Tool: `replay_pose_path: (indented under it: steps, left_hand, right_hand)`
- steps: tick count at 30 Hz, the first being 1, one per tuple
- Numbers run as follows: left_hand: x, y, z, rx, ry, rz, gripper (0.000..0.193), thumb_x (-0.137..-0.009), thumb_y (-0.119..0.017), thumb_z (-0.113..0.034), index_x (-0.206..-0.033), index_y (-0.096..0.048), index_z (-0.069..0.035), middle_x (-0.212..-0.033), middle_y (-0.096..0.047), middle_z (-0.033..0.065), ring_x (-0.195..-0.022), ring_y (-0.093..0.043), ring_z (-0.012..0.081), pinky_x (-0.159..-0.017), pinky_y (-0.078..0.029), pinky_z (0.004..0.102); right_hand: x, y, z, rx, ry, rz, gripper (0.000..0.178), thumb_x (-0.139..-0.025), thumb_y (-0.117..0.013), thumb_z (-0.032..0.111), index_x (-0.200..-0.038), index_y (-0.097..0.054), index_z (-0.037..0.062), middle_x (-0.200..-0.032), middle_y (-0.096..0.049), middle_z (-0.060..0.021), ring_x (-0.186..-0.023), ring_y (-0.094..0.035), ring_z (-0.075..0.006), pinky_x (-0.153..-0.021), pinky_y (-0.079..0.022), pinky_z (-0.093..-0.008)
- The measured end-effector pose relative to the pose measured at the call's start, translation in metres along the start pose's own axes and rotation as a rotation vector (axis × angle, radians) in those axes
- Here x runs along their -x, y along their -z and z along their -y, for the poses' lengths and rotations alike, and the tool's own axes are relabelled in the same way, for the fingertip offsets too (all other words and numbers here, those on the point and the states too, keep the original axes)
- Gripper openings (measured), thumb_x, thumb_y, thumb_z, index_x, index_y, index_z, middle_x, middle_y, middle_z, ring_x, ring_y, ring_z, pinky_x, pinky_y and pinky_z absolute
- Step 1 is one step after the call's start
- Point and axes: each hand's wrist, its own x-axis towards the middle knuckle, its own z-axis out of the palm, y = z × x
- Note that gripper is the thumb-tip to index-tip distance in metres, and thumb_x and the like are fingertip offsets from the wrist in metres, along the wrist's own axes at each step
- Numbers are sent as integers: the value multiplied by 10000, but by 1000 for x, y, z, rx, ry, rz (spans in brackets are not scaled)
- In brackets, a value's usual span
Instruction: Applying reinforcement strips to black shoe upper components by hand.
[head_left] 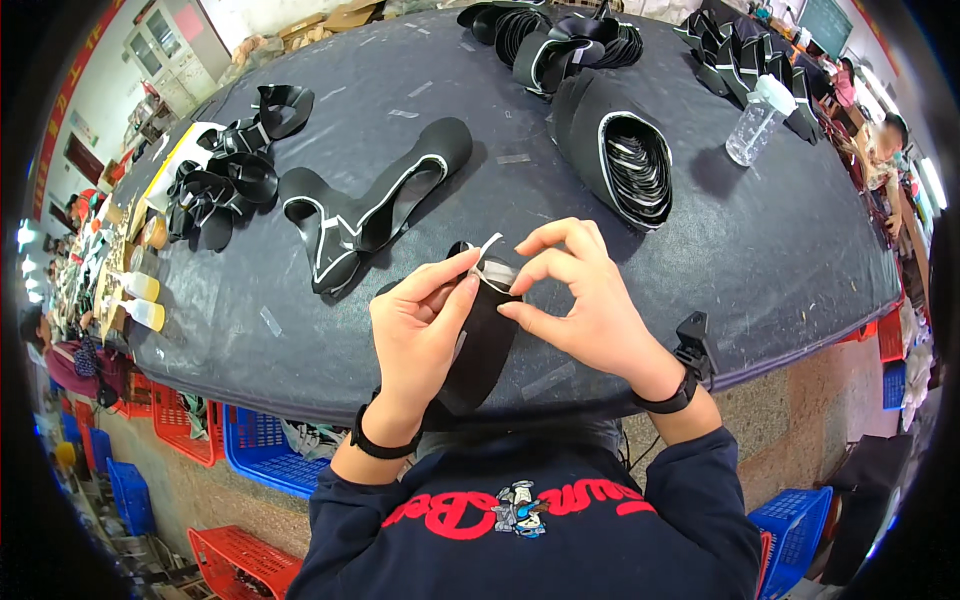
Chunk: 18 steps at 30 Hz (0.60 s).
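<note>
- Black shoe upper [482, 360], white-trimmed, at the near edge of your tabletop [780, 270].
- Your left hand [412, 325] pinches its white tape [490, 243].
- Your right hand [595, 310] curls alongside, fingertips close; grip unclear.

Large, rounded red lettering [457, 516] stands across the dark navy fabric sweatshirt [610, 562] at the lower middle of the frame. Yellow characters [57, 108] run along a long, red wall banner [75, 72] at upper left.
</note>
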Motion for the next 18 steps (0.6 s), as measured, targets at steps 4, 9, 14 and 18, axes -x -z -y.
replay_pose_path:
  steps: [4, 9, 14, 18]
  left_hand:
    - [0, -3, 1, -87, -55, 20, 256, -807, -610, 72, -1061, -627, 45, -858, -586, 2, -687, -505, 7, -565, -379, 140]
    - [3, -5, 3, -72, 33, -37, 187, -810, -635, 33, -995, -652, 54, -791, -613, 8, -644, -502, 10, -556, -383, 142]
    - [1, 1, 2, 45, 101, -92, 141, -827, -630, 6, -947, -659, 73, -843, -665, 86, -728, -586, 71, -660, -453, 172]
    - [2, -1, -1, 146, 87, -40, 99, -825, -628, 10, -902, -642, 72, -850, -665, 97, -770, -613, 97, -694, -477, 190]
  right_hand:
    - [0, -2, 1, -53, -2, 12, 135, -739, -699, 110, -773, -571, 81, -1049, -514, -67, -1052, -419, -274, -907, -358, -377]
    - [-2, -5, 0, -295, -59, -1, 92, -796, -645, 126, -780, -570, 75, -1022, -517, -78, -1000, -437, -266, -885, -357, -361]
    - [-1, -8, -21, -250, -337, 2, 184, -803, -661, 160, -940, -664, 38, -814, -599, -47, -839, -532, -165, -728, -418, -276]
    - [-8, -20, -20, -840, -526, 111, 249, -808, -672, 171, -1003, -657, 17, -873, -633, -38, -820, -556, -102, -718, -437, -230]
